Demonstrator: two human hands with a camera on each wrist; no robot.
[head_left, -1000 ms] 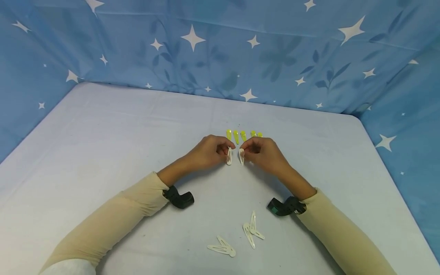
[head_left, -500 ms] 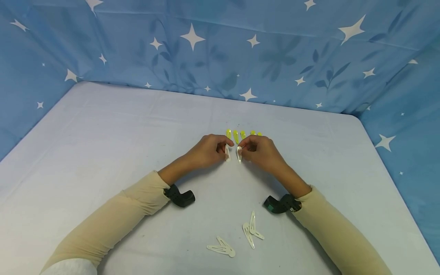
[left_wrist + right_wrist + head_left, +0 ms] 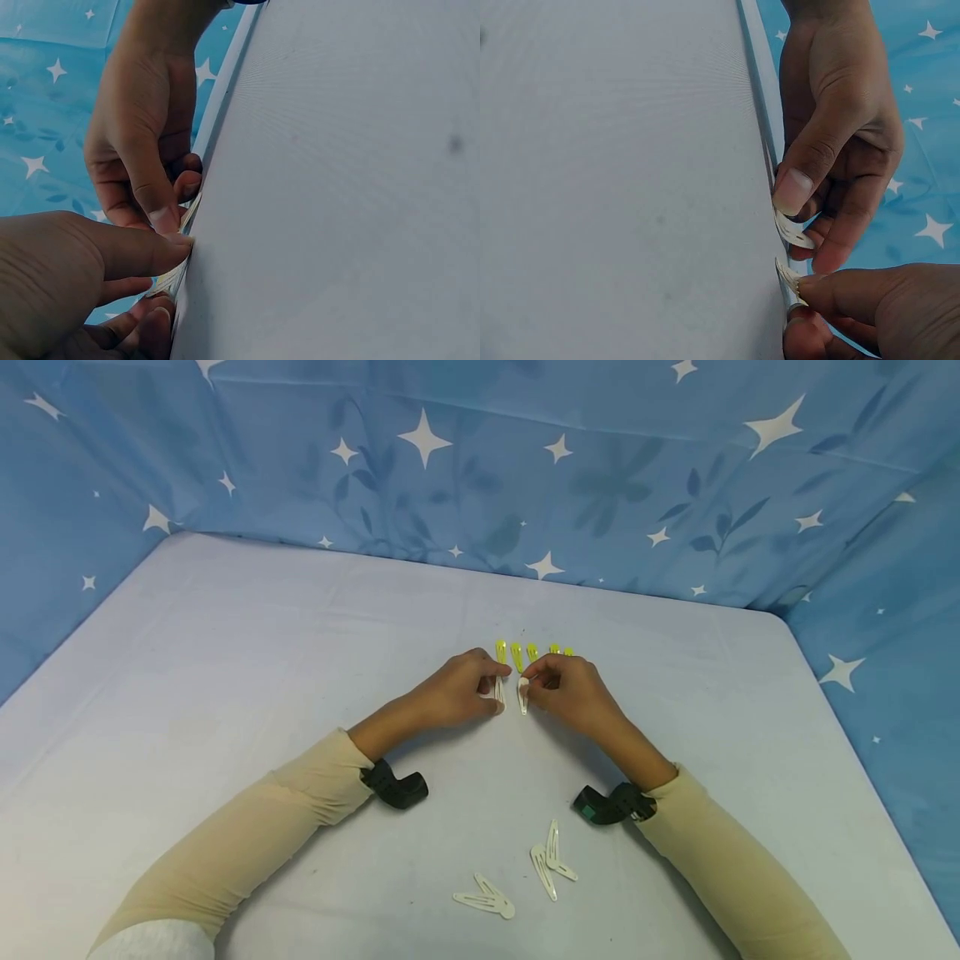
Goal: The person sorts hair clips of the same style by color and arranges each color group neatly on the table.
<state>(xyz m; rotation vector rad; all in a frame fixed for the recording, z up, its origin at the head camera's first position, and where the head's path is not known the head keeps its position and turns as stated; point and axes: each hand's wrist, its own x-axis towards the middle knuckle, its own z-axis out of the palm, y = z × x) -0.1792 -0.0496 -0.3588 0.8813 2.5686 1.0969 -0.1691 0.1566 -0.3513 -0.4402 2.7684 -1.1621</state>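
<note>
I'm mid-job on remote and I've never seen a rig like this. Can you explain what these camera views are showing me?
There is no robot here: you are watching a person's bare left hand and right hand. The wide view comes from a camera on the head, looking forward and down. The two close views come from cameras on the wrists, probably the black devices by the sleeves. On the table, yellow clips lie in a row just beyond the hands, and loose white clips lie nearer the person. The left hand pinches one white clip; the right hand pinches another. Behind hangs a blue curtain with stars.
</note>
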